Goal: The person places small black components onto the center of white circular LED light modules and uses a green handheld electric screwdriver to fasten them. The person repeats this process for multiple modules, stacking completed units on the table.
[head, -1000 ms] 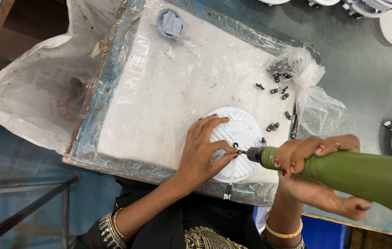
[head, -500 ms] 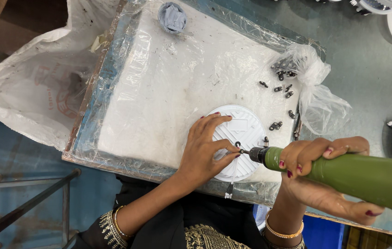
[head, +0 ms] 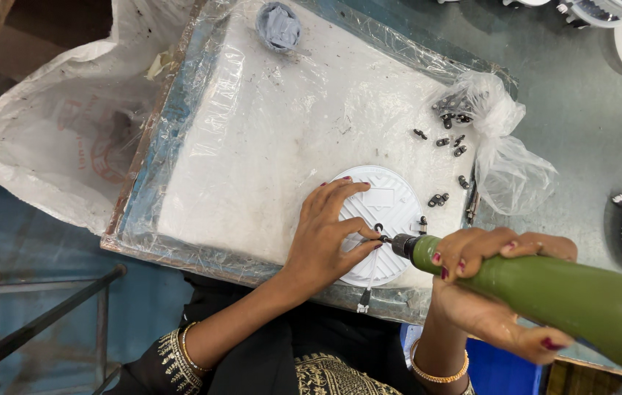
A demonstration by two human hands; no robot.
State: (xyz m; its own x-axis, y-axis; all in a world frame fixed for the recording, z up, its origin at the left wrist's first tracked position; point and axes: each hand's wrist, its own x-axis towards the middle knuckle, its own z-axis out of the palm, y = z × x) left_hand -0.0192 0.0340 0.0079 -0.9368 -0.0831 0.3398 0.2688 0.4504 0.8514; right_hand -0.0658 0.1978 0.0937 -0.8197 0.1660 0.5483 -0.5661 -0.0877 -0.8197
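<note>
Right hand point(head: 483, 256) grip closed around green electric screwdriver point(head: 567, 296); left hand point(head: 326, 234) flat, pinning white round lamp housing point(head: 388, 208) on plastic-covered table point(head: 274, 146). Step: driving screw. Next likely needs bit seated square, housing steady.

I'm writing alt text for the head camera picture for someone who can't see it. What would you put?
A person's right hand presses a green electric screwdriver to a round white ribbed disc steadied by the left hand. The disc lies on a plastic-wrapped white board, with small dark screws scattered beside a clear bag.
</note>
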